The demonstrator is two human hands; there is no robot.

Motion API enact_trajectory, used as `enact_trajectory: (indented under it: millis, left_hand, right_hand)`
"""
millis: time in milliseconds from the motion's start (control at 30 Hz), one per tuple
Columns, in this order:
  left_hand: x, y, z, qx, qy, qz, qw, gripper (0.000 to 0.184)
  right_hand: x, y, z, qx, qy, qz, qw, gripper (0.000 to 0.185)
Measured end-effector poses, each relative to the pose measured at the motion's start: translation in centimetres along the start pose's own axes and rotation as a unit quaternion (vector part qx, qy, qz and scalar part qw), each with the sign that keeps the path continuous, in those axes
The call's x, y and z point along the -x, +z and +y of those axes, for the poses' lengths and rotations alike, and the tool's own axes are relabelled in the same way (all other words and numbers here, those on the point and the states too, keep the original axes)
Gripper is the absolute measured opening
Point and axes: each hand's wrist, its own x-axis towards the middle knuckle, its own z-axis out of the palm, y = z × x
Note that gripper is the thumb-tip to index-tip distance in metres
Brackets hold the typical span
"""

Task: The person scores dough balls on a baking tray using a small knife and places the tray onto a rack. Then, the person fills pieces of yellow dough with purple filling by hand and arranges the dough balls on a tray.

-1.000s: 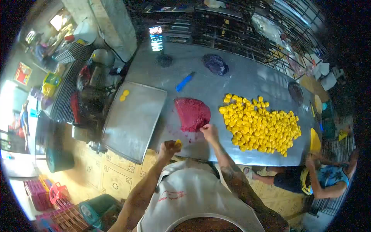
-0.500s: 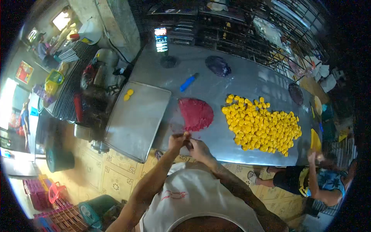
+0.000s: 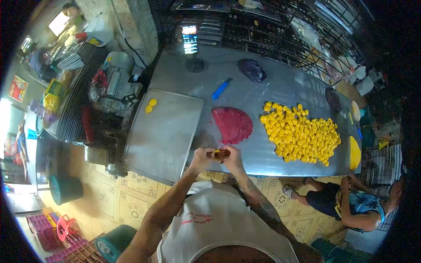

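Your two hands meet at the near edge of the one metal table [image 3: 272, 92]. The fingertips of your left hand [image 3: 202, 159] and right hand [image 3: 233, 160] are narrow, pinched in on one small yellow piece [image 3: 216, 151] between them, something dark red showing beside it; blur hides exactly how each finger sits.

Taking your hands as the clock's centre, one red mass [image 3: 232, 125] lies near 1 o'clock, apart from your fingers. One tray [image 3: 169, 131] is at 10 o'clock, with two yellow rounds [image 3: 152, 102] touching on it. One heap of yellow pieces [image 3: 302, 133], too many to count, spreads between 2 and 3. One blue-handled tool [image 3: 220, 89] lies at 12. Three dark patches [image 3: 252, 70] dot the table: near 12, at 1 and at 2. One yellow slab [image 3: 354, 153] is at 3, and one co-worker [image 3: 357, 210] is near 4.
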Motion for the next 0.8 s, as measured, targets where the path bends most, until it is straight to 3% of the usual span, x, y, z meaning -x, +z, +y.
enact_trajectory:
  millis: [33,100,167,200,267,333,400,500,567,600,633,700,733,800]
  left_hand:
    - [0.0,0.2,0.0,0.026,0.001,-0.013,1.0,0.013]
    - [-0.1,2.3,-1.5,0.053,0.0,-0.023,0.998,0.012]
    - [-0.7,6.5,-6.2,0.248,-0.059,0.064,0.965,0.008]
    - [-0.6,6.4,-5.0,0.246,-0.06,0.069,0.965,0.008]
    - [-0.2,5.6,-1.2,0.514,-0.135,0.006,0.847,0.014]
    - [0.0,7.0,0.1,0.487,-0.167,0.006,0.857,0.015]
    - [0.3,9.3,0.8,0.461,-0.201,0.005,0.864,0.016]
    - [0.9,12.4,0.8,0.51,-0.119,0.045,0.851,0.011]
    - [1.7,13.1,1.5,0.292,-0.059,0.036,0.954,0.009]
    - [1.6,13.1,1.4,0.291,-0.062,0.038,0.954,0.009]
    - [1.2,12.8,1.1,0.152,0.03,0.032,0.987,0.008]
    - [0.6,12.9,0.8,0.007,0.123,0.021,0.992,0.007]
    - [0.5,13.2,0.8,0.009,0.087,0.036,0.996,0.008]
    - [0.0,13.8,0.8,0.011,0.052,0.049,0.997,0.015]
  right_hand:
    - [0.1,-0.2,-1.4,-0.001,0.0,-0.001,1.0,0.017]
    - [0.8,-1.2,-3.6,0.25,-0.05,0.019,0.967,0.024]
    - [0.9,-2.9,-2.6,0.179,-0.104,0.015,0.978,0.028]
    - [1.0,-3.7,-2.1,0.105,-0.152,0.015,0.983,0.032]
    - [1.6,-6.1,-3.4,0.059,-0.125,-0.037,0.99,0.035]
    - [1.6,-8.3,-2.9,0.015,-0.097,-0.089,0.991,0.039]
    - [1.0,-9.8,-0.5,0.071,-0.085,-0.109,0.988,0.033]
    - [0.6,-11.2,2.3,0.079,-0.085,-0.073,0.991,0.021]
    - [1.6,-12.3,0.0,-0.001,-0.045,-0.124,0.991,0.019]
    - [2.2,-12.8,-0.9,-0.079,0.0,-0.169,0.982,0.017]
    - [2.3,-13.3,-1.1,-0.082,0.002,-0.17,0.982,0.017]
    - [2.0,-14.1,-1.2,0.161,-0.138,-0.175,0.961,0.029]
    - [1.8,-13.4,-0.2,0.16,-0.137,-0.175,0.962,0.029]
    - [1.0,-10.5,2.9,0.031,-0.062,-0.071,0.995,0.03]
